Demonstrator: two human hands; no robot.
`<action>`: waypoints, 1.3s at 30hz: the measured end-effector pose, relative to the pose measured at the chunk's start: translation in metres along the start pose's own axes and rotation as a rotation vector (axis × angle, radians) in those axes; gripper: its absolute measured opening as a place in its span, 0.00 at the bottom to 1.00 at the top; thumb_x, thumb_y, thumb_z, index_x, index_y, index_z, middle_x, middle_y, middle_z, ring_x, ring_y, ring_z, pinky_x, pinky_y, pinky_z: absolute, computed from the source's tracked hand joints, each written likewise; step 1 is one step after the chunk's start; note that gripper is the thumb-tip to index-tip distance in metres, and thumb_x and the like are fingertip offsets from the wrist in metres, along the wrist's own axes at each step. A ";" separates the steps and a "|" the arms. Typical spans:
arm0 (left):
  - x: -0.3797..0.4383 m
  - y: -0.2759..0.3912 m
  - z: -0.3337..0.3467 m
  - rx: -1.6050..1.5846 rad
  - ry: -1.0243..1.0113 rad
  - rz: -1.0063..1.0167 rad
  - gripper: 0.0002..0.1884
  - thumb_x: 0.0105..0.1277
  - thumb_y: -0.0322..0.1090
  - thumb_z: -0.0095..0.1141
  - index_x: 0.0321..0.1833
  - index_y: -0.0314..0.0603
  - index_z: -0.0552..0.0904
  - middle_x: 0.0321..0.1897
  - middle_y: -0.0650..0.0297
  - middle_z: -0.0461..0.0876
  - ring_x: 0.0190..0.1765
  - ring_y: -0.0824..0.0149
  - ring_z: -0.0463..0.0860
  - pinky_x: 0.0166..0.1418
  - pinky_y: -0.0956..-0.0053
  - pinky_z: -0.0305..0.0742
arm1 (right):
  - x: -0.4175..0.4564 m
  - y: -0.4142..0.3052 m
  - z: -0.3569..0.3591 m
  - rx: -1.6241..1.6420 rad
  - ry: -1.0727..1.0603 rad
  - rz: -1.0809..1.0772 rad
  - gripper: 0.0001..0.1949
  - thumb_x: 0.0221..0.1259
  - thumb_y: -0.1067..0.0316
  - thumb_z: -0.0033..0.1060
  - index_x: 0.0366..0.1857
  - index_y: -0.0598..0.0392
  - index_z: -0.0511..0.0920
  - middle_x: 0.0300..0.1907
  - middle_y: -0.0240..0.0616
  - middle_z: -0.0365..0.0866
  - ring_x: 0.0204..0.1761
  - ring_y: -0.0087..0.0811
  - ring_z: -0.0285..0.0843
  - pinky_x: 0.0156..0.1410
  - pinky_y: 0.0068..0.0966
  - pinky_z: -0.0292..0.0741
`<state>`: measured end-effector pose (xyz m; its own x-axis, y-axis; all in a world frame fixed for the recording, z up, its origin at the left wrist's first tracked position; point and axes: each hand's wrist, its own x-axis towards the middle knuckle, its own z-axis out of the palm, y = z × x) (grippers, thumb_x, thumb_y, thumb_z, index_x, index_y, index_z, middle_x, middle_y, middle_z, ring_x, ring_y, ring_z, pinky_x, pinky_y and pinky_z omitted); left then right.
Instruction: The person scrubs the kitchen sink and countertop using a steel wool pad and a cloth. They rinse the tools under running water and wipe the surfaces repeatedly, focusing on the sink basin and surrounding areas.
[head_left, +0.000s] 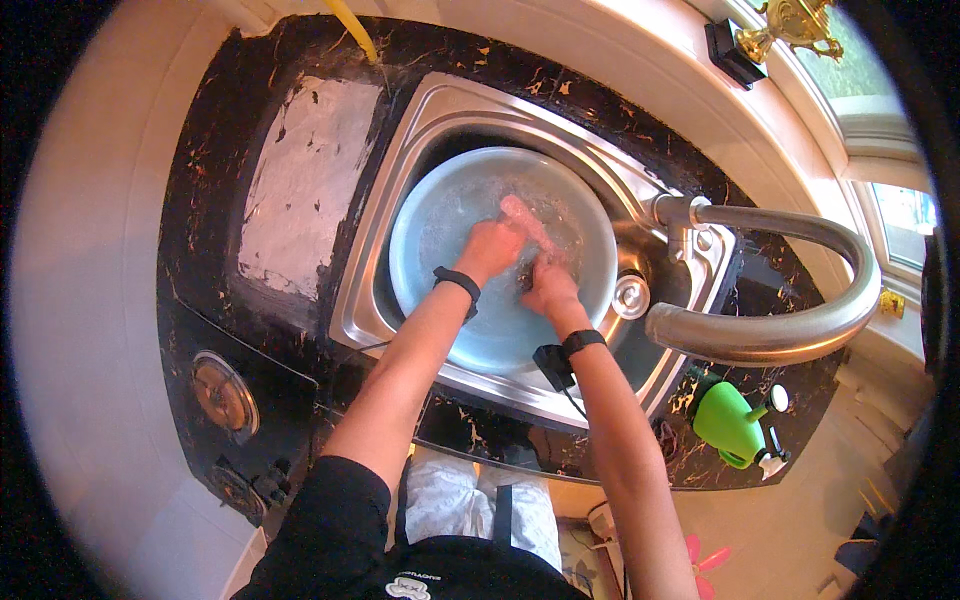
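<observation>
A round pale-blue basin (420, 225) of water sits inside a stainless steel sink (435, 105). Over the basin's middle, a long, textured pink item (528, 222), possibly a cloth, slants between my hands. My left hand (491, 247) is fisted against its upper part and appears to grip it. At its lower end, my right hand (553, 286) has its fingers closed around it. Something dark shows beside the right fingers, too small to name. Both wrists wear black bands, and a small black box (553, 366) with a cable hangs by the right one.
A curved metal faucet (795, 334) arches over the sink's right side, near the drain strainer (631, 297). A green spray bottle (727, 424) lies on the dark marbled counter (495, 442). At left are a silvery patch (307, 180) and a gas burner (225, 395). A gold trophy (784, 34) stands by the window.
</observation>
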<state>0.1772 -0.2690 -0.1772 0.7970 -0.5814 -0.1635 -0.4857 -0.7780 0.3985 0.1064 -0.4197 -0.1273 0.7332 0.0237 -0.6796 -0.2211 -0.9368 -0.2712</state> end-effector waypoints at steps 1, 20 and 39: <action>0.000 -0.003 0.002 0.000 -0.079 -0.056 0.12 0.67 0.43 0.60 0.42 0.45 0.90 0.39 0.50 0.91 0.44 0.50 0.91 0.45 0.49 0.85 | 0.001 -0.003 -0.002 0.039 0.021 0.033 0.44 0.47 0.61 0.77 0.73 0.58 0.64 0.74 0.63 0.68 0.73 0.58 0.73 0.75 0.46 0.76; -0.041 0.047 -0.096 -0.555 -0.061 -0.528 0.17 0.65 0.46 0.58 0.40 0.40 0.92 0.39 0.46 0.91 0.46 0.44 0.90 0.52 0.55 0.84 | -0.069 -0.006 -0.050 1.666 -0.039 -0.009 0.31 0.60 0.70 0.52 0.72 0.56 0.68 0.56 0.50 0.80 0.53 0.51 0.89 0.53 0.45 0.90; -0.154 0.019 -0.164 0.023 0.015 -0.862 0.16 0.70 0.42 0.65 0.51 0.37 0.87 0.43 0.45 0.91 0.49 0.42 0.90 0.54 0.49 0.84 | -0.079 -0.078 0.002 1.522 0.293 0.241 0.20 0.64 0.66 0.64 0.60 0.54 0.76 0.41 0.39 0.82 0.40 0.33 0.85 0.36 0.31 0.82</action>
<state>0.1042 -0.1556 0.0039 0.8955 0.2173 -0.3883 0.2837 -0.9511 0.1220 0.0642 -0.3479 -0.0537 0.6408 -0.3047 -0.7047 -0.6304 0.3152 -0.7094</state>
